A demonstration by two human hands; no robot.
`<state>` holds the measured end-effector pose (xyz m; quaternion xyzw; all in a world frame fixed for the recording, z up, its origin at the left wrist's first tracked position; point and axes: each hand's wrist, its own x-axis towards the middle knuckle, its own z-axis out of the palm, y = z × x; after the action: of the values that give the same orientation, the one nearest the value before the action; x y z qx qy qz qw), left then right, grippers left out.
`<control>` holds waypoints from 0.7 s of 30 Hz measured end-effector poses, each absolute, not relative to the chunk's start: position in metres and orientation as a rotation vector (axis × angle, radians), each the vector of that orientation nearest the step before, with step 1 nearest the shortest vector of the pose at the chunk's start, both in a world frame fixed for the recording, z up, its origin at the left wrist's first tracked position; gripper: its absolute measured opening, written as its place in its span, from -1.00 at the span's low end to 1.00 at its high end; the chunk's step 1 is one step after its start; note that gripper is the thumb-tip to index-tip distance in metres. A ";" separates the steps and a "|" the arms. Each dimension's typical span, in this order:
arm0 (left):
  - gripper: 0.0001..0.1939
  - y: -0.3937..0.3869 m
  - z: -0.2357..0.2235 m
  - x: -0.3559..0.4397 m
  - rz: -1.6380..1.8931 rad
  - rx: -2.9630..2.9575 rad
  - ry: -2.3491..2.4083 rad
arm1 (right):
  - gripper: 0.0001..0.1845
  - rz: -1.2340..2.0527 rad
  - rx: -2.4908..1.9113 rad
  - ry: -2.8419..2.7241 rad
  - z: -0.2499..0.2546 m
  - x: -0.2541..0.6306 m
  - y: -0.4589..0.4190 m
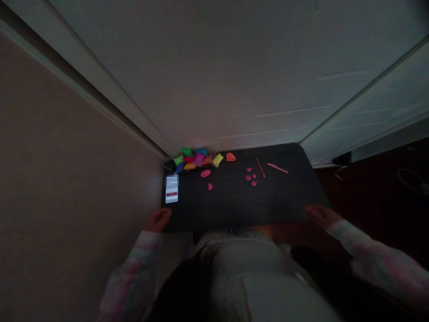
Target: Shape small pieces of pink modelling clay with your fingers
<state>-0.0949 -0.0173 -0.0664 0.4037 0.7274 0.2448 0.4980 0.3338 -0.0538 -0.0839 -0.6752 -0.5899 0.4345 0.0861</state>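
Note:
My left hand [158, 219] rests on the near left corner of a small dark table [234, 205], its fingers curled over the edge. On the near right corner lies my right hand [321, 214], fingers stretched along the edge. Neither hand holds anything I can make out. A heap of bright clay packets [196, 159] sits at the table's far left. Pink clay lumps [205, 173], several small pink bits [251, 177] and two thin pink modelling tools [277, 168] lie across the middle and far right.
A lit phone [172, 188] lies on the table's left side. An orange clay lump [230, 157] sits near the back edge. A white door or wall panel rises behind the table, a beige wall stands to the left, and dark floor lies to the right.

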 end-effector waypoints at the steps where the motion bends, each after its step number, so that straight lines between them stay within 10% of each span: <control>1: -0.71 -0.006 -0.064 -0.090 0.651 0.967 1.708 | -0.78 1.225 -2.021 -1.744 -0.083 0.332 -0.042; 10: -0.48 0.043 -0.007 0.034 1.018 0.832 0.689 | -0.69 0.893 -1.036 -2.065 -0.017 0.202 0.021; 21: -0.30 0.027 0.024 0.043 1.070 0.706 0.687 | -0.82 0.971 -1.098 -1.564 0.000 0.159 0.023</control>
<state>0.0432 0.0270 0.0240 0.3226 0.3141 0.4892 0.7470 0.1595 0.0231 0.0004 -0.4499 -0.6406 0.3978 0.4785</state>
